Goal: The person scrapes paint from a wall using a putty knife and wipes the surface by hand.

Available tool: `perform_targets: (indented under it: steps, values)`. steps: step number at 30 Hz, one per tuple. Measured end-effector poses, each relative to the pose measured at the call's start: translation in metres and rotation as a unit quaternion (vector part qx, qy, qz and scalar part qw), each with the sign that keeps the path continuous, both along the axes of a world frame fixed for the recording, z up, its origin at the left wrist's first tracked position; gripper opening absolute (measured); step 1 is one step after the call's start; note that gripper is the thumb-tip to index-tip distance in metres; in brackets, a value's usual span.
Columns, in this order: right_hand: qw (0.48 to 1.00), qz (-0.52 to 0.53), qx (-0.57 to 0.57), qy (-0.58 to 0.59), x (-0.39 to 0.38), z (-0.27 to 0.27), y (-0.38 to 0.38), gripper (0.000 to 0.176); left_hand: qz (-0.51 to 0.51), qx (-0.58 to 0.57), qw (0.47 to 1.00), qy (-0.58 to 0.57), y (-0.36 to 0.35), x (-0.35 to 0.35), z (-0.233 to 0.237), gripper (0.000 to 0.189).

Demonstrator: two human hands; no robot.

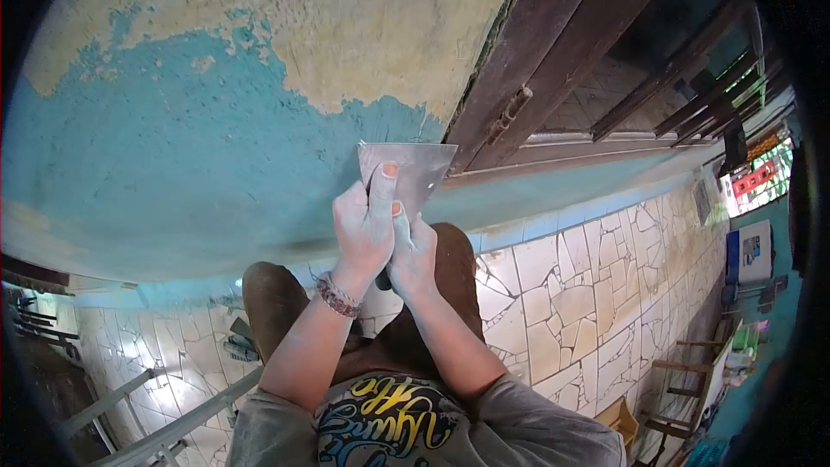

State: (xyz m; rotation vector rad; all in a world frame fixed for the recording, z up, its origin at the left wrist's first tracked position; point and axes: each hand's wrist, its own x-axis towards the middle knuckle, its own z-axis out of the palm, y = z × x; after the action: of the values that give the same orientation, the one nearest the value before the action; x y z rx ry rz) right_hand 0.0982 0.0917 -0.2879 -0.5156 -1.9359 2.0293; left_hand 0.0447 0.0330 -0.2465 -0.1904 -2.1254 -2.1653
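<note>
Both my hands are closed around a wide metal scraper [415, 175], its broad edge pointing up at the wall. My left hand [363, 229], dusty and with a beaded bracelet at the wrist, lays its thumb along the blade. Just to its right and lower, my right hand [412, 258] grips the same tool, thumb upward. The handle is mostly hidden by my fingers. Over the blade edge lies blue paint [216, 121] with a ragged border, and above it a yellowish bare patch [372, 26] spreads across the wall.
A dark wooden window frame [519, 60] with a latch borders the wall at right. A metal ladder [190, 424] stands at lower left above the stone-patterned floor [553, 311]. Far right are a wooden shelf [683, 367] and a blue-and-white box [750, 252].
</note>
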Motion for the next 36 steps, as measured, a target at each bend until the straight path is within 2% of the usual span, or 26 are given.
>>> perform_targets:
  steps: [2,3,6,9,12,15,18,21,24,27,30,32,36]
  values:
    - [0.999,-0.004,-0.022,0.037,-0.004,-0.013,-0.003,0.037,-0.001,0.009,1.000,-0.005,-0.001,0.002,-0.001,0.051]
    - [0.999,-0.011,0.002,0.035,-0.002,-0.011,-0.004,0.037,-0.002,0.013,1.000,-0.007,-0.002,0.003,-0.002,0.051]
    - [0.997,-0.020,0.052,0.049,-0.006,-0.002,-0.003,0.037,0.016,-0.046,0.993,0.108,0.000,-0.002,-0.009,0.048]
    - [0.998,-0.015,0.042,0.042,-0.002,0.001,-0.002,0.038,-0.011,-0.024,0.999,0.024,-0.003,-0.002,-0.006,0.042]
    - [0.999,-0.018,0.020,0.046,-0.003,-0.003,-0.005,0.039,0.007,-0.069,0.987,0.146,-0.003,-0.002,-0.018,0.037]
    - [0.999,-0.014,0.010,0.043,-0.005,-0.001,-0.002,0.040,0.007,-0.056,0.992,0.116,-0.001,-0.002,-0.003,0.035]
    - [1.000,-0.011,0.002,0.022,-0.008,0.006,0.000,0.040,-0.009,-0.007,1.000,0.017,-0.001,-0.005,0.001,0.034]
    - [0.999,-0.022,-0.006,0.024,-0.002,-0.003,-0.005,0.040,0.012,-0.113,0.980,0.164,-0.006,0.000,-0.013,0.036]
    - [0.999,-0.028,-0.004,0.022,-0.001,-0.010,-0.004,0.039,-0.002,-0.087,0.995,0.051,-0.004,0.005,-0.010,0.037]
    - [0.999,-0.025,0.020,0.012,0.001,-0.008,-0.001,0.039,0.000,-0.070,0.995,0.075,-0.001,0.002,-0.002,0.041]
    - [1.000,-0.019,0.006,0.002,0.001,-0.010,0.000,0.039,-0.013,-0.064,0.997,0.049,-0.002,0.005,-0.017,0.046]
    - [0.999,-0.040,-0.027,0.024,0.002,-0.014,-0.005,0.039,-0.001,-0.036,0.999,0.039,0.003,0.002,-0.018,0.049]
    - [1.000,-0.011,-0.019,0.008,0.003,-0.014,0.001,0.040,-0.014,-0.016,1.000,0.014,0.002,0.004,-0.013,0.051]
